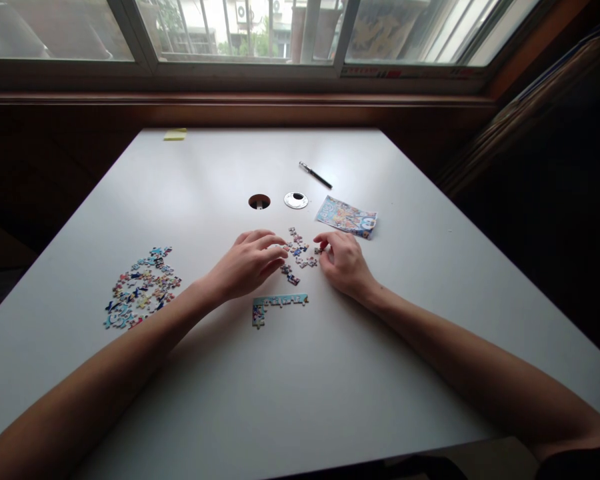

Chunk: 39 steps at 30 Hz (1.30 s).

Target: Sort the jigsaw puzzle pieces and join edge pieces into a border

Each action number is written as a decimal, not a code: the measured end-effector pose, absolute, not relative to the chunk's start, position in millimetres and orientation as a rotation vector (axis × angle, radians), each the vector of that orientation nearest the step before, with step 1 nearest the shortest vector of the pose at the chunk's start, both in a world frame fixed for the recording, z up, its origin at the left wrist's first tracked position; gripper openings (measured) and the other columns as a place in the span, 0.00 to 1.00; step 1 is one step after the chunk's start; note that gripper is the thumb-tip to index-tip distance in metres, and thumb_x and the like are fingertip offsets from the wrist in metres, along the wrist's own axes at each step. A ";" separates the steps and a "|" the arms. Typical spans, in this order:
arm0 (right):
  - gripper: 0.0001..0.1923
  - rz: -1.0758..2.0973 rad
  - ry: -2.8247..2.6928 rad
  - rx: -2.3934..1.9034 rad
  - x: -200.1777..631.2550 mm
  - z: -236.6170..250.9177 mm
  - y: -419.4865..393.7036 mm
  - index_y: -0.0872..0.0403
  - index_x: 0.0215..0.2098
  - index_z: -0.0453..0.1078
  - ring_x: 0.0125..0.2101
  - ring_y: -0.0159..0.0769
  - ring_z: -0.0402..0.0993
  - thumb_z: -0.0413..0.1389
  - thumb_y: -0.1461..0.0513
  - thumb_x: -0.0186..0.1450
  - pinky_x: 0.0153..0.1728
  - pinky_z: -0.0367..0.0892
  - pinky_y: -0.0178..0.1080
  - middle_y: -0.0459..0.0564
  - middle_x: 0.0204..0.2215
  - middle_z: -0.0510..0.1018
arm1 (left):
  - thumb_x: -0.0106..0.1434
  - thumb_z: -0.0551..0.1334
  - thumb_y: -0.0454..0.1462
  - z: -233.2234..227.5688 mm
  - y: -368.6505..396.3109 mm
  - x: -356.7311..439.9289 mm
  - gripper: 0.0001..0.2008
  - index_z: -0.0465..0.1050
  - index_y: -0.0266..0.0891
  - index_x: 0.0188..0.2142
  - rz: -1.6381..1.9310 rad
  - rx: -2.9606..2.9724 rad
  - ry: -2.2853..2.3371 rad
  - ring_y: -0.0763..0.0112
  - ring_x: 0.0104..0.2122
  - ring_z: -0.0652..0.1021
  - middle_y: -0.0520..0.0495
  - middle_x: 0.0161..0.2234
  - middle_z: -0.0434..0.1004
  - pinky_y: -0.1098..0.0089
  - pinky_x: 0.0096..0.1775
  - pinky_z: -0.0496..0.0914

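Several loose jigsaw pieces (299, 248) lie in a small group between my two hands. My left hand (254, 260) is at the left side of this group, palm down with its fingers apart; its fingertips reach over the nearest pieces. At the right side, my right hand (346, 263) pinches a small jigsaw piece (319, 251) between thumb and forefinger. Closer to me is a joined L-shaped strip of jigsaw pieces (283, 301), mostly light blue along its top edge. A larger pile of loose jigsaw pieces (143, 287) is spread left of my left forearm, which partly hides it.
Behind my right hand lies a colourful printed sheet (347, 216). A black pen (316, 175) is farther back, near a round metal cover (296, 200) and a round hole (259, 201) in the white table (360, 387). A yellow sticky note (175, 134) lies at the far edge.
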State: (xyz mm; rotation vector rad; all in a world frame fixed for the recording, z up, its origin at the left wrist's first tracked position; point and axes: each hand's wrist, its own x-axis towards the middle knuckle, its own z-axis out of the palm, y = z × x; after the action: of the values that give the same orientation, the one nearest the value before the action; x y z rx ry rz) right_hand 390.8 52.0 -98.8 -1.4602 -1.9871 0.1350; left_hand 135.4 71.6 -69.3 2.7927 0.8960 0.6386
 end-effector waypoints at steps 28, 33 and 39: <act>0.06 1.321 -1.829 -0.839 323.6 -77.2 -24.1 0.54 0.40 0.69 0.29 0.28 0.71 0.59 0.64 0.64 0.29 0.69 0.33 0.47 0.32 0.75 | 0.60 0.70 0.35 -79.7 -19.1 89.0 0.12 0.76 0.44 0.44 1.110 2.758 0.798 0.69 0.36 0.77 0.52 0.35 0.82 0.66 0.39 0.67; 0.04 0.940 -2.003 -0.788 327.8 -77.9 -24.3 0.53 0.38 0.70 0.29 0.29 0.70 0.59 0.66 0.64 0.33 0.69 0.34 0.46 0.30 0.76 | 0.59 0.71 0.36 -77.4 -16.9 89.1 0.10 0.76 0.42 0.40 1.133 2.709 0.842 0.69 0.34 0.76 0.52 0.32 0.81 0.66 0.39 0.66; 0.04 0.815 -2.027 -0.774 328.6 -82.8 -26.3 0.53 0.39 0.70 0.31 0.30 0.73 0.59 0.65 0.65 0.34 0.71 0.35 0.48 0.33 0.78 | 0.59 0.71 0.37 -77.9 -17.2 89.2 0.10 0.76 0.42 0.40 1.121 2.674 0.835 0.70 0.33 0.76 0.51 0.32 0.81 0.66 0.39 0.66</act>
State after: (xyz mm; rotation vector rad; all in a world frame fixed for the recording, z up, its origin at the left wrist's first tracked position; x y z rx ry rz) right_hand 328.6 -26.3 -82.8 -0.7739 -2.0273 0.8152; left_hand 89.2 -17.2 -77.9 2.6741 0.8349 1.1212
